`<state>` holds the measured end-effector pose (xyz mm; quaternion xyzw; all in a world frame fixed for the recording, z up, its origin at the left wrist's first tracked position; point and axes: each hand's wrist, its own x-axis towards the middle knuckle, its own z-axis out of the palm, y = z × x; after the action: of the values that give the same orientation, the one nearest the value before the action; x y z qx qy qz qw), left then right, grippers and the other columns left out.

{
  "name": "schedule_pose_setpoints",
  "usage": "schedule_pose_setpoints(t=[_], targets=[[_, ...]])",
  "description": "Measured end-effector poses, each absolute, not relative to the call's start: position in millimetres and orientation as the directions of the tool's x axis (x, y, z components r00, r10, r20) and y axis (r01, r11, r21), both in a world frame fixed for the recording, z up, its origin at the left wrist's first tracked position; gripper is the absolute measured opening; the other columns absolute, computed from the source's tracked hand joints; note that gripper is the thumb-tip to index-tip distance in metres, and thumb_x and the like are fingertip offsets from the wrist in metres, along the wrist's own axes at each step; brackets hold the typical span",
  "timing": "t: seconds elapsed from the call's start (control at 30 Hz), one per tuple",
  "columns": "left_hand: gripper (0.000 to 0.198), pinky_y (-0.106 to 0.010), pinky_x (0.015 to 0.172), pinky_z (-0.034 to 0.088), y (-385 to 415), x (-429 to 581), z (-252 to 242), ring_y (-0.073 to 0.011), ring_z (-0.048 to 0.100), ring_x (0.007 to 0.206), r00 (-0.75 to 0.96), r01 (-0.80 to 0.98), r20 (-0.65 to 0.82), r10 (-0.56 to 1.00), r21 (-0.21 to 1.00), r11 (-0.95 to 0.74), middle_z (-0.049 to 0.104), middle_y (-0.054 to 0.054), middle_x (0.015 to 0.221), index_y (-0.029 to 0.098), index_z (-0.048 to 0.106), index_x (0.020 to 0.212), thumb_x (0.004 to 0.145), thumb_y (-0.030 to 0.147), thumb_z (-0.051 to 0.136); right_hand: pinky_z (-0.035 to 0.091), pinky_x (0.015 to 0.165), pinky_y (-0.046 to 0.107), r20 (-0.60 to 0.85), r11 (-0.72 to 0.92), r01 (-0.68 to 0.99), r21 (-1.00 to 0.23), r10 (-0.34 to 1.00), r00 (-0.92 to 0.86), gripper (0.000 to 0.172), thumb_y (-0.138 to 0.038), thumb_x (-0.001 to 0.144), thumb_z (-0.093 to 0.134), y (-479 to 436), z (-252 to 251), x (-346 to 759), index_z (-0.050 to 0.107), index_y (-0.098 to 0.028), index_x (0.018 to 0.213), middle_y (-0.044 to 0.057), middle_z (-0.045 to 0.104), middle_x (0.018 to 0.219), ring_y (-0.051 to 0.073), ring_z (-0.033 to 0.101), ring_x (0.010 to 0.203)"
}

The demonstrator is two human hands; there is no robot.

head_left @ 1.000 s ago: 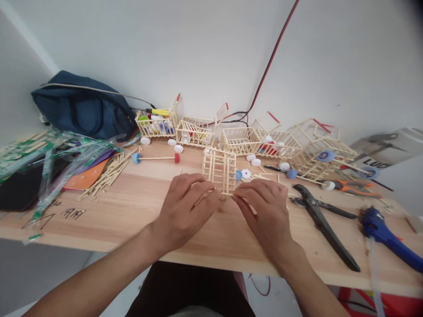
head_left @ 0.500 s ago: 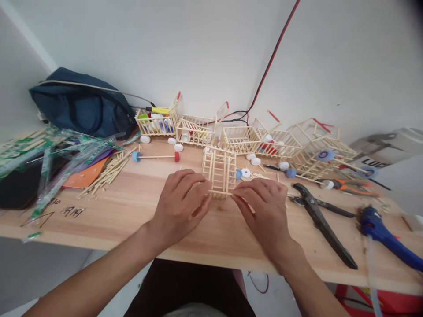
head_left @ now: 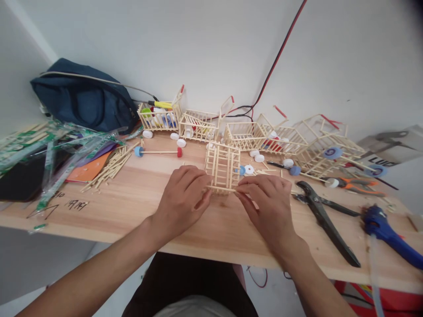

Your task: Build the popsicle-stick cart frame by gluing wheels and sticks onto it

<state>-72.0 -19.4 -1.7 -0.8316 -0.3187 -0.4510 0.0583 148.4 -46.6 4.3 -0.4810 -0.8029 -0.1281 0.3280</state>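
Note:
A small lattice frame of thin wooden sticks [head_left: 223, 166] stands on the wooden table [head_left: 139, 198] just beyond my hands. My left hand [head_left: 181, 200] pinches the left end of a thin wooden stick [head_left: 220, 188] laid along the frame's near bottom edge. My right hand [head_left: 266, 204] pinches the stick's right end with curled fingers. Both hands rest low on the tabletop, on either side of the frame.
Several finished stick carts [head_left: 198, 125] with bottle-cap wheels line the wall. Loose sticks [head_left: 110, 169] and plastic packets [head_left: 49, 149] lie left, before a dark blue bag [head_left: 82, 103]. Black pliers [head_left: 322, 218], orange cutters [head_left: 355, 186] and a blue glue gun [head_left: 386, 231] lie right.
The stick has come up against the frame's near bottom edge, and both hands have shifted slightly forward with it. The view has tilted a little.

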Motion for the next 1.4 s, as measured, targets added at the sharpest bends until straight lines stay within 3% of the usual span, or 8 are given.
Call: schedule_pose_setpoints(t=[0.33, 0.53, 0.67, 0.8, 1.0, 1.2, 1.4], targets=[[0.030, -0.042, 0.090, 0.052, -22, -74, -1, -0.0242, 0.058, 0.097, 0.402, 0.560, 0.778, 0.483, 0.208, -0.802, 0.068, -0.010, 0.099, 0.014, 0.058, 0.110, 0.081, 0.008, 0.062, 0.032, 0.086, 0.040, 0.641, 0.515, 0.852, -0.093, 0.686, -0.345, 0.004, -0.022, 0.092, 0.066, -47, 5, 149, 0.064, -0.023, 0.088, 0.001, 0.073, 0.097, 0.021, 0.060, 0.091], [0.027, -0.041, 0.089, 0.049, -24, -82, 7, -0.0237, 0.059, 0.099, 0.283, 0.435, 0.728, 0.624, 0.482, -0.760, 0.067, -0.012, 0.102, 0.012, 0.062, 0.113, 0.087, 0.013, 0.053, 0.032, 0.086, 0.040, 0.637, 0.527, 0.845, -0.094, 0.684, -0.355, 0.005, -0.022, 0.091, 0.067, -46, 5, 150, 0.063, -0.024, 0.088, 0.000, 0.073, 0.098, 0.021, 0.061, 0.092], [0.027, -0.040, 0.090, 0.047, -21, -87, 10, -0.0218, 0.060, 0.100, 0.223, 0.407, 0.722, 0.655, 0.541, -0.736, 0.068, -0.011, 0.100, 0.012, 0.066, 0.107, 0.091, 0.010, 0.044, 0.032, 0.086, 0.041, 0.639, 0.541, 0.837, -0.085, 0.674, -0.371, 0.005, -0.021, 0.090, 0.068, -46, 6, 151, 0.063, -0.023, 0.089, 0.001, 0.074, 0.100, 0.021, 0.062, 0.093], [0.027, -0.041, 0.090, 0.048, -18, -86, 9, -0.0216, 0.059, 0.099, 0.242, 0.409, 0.743, 0.624, 0.505, -0.760, 0.068, -0.011, 0.098, 0.011, 0.068, 0.105, 0.089, 0.007, 0.046, 0.033, 0.085, 0.040, 0.635, 0.545, 0.835, -0.084, 0.675, -0.377, 0.006, -0.021, 0.091, 0.067, -45, 7, 151, 0.063, -0.023, 0.089, 0.001, 0.074, 0.100, 0.021, 0.063, 0.094], [0.029, -0.044, 0.089, 0.052, -17, -83, 6, -0.0248, 0.058, 0.099, 0.338, 0.480, 0.790, 0.511, 0.322, -0.816, 0.068, -0.012, 0.101, 0.012, 0.066, 0.108, 0.079, 0.009, 0.063, 0.034, 0.085, 0.039, 0.635, 0.551, 0.831, -0.074, 0.669, -0.387, 0.005, -0.020, 0.091, 0.067, -46, 8, 150, 0.063, -0.023, 0.089, 0.002, 0.074, 0.100, 0.021, 0.063, 0.093], [0.036, -0.047, 0.099, 0.050, -19, -80, 4, -0.0296, 0.057, 0.117, 0.471, 0.566, 0.747, 0.470, 0.152, -0.810, 0.067, -0.014, 0.124, 0.013, 0.062, 0.117, 0.080, 0.013, 0.065, 0.034, 0.085, 0.038, 0.633, 0.554, 0.828, -0.082, 0.670, -0.386, 0.005, -0.019, 0.092, 0.065, -46, 10, 149, 0.062, -0.023, 0.089, 0.002, 0.074, 0.109, 0.020, 0.064, 0.093], [0.035, -0.047, 0.097, 0.051, -21, -79, 2, -0.0301, 0.059, 0.118, 0.512, 0.588, 0.716, 0.475, 0.111, -0.801, 0.070, -0.010, 0.123, 0.014, 0.064, 0.117, 0.082, 0.013, 0.064, 0.034, 0.087, 0.039, 0.628, 0.561, 0.823, -0.087, 0.672, -0.392, 0.006, -0.019, 0.091, 0.066, -46, 10, 150, 0.062, -0.023, 0.090, 0.001, 0.074, 0.112, 0.021, 0.063, 0.095]])
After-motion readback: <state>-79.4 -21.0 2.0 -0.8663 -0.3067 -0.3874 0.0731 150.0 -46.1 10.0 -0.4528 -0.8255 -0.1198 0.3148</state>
